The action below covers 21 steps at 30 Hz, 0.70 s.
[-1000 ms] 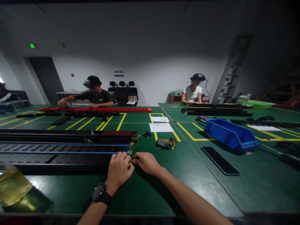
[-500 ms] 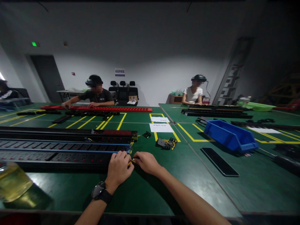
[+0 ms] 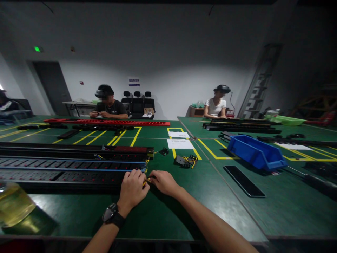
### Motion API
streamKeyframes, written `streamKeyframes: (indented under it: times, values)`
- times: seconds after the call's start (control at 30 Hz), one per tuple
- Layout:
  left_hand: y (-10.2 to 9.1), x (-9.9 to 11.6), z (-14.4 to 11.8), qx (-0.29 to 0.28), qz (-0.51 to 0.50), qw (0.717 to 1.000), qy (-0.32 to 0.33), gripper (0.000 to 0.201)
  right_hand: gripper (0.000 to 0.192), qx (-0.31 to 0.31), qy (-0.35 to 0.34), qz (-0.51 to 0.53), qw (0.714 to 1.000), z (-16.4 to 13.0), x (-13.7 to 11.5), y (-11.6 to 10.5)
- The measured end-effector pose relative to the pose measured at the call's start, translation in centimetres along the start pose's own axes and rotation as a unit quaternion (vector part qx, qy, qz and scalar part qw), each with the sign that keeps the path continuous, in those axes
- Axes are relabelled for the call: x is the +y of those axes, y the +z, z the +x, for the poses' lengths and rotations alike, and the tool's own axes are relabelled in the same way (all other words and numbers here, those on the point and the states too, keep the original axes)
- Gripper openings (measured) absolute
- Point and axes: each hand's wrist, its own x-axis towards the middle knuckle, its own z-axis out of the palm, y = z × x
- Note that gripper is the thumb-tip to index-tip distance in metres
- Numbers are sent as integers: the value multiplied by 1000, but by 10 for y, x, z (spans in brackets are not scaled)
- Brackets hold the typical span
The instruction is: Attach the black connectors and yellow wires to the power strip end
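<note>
At the right end of a long black socket strip (image 3: 86,175), both my hands meet over a short yellow wire (image 3: 148,180). My left hand (image 3: 133,188), with a watch on its wrist, is closed on the wire beside the strip's end. The fingertips of my right hand (image 3: 163,182) pinch the wire from the other side. Exactly how the wire's ends lie is hidden by my fingers. Behind this strip lie a blue-edged strip (image 3: 71,164) and another black strip (image 3: 65,151), with yellow wires showing at their ends.
Small black end pieces with yellow wires (image 3: 185,161) lie beyond my right hand, near a white paper (image 3: 180,143). To the right are a phone (image 3: 244,181) and a blue bin (image 3: 255,151). A jar of yellow liquid (image 3: 15,207) stands front left. Two people sit across the table.
My hands keep nearly the same pose on the wire. The co-worker at far left has drawn an outstretched hand back, bringing both hands together. The view has shifted slightly.
</note>
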Motion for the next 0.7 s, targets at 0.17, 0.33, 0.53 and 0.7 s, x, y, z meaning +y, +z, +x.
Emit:
streamKeyframes:
  times: [0.17,0.33,0.53,0.7]
  values:
    - [0,0,0,3,-1,1000,5,10,19,-4,2,3,1000,0,0,0]
    - [1,0,1,-2,8,1000,4,12,18,0,-3,5,1000,1,1,0]
    - [-1,0,1,-9,13,1000,7,12,18,2,-6,13,1000,1,3,1]
    - [-1,0,2,-13,14,1000,5,12,18,5,-9,14,1000,1,3,1]
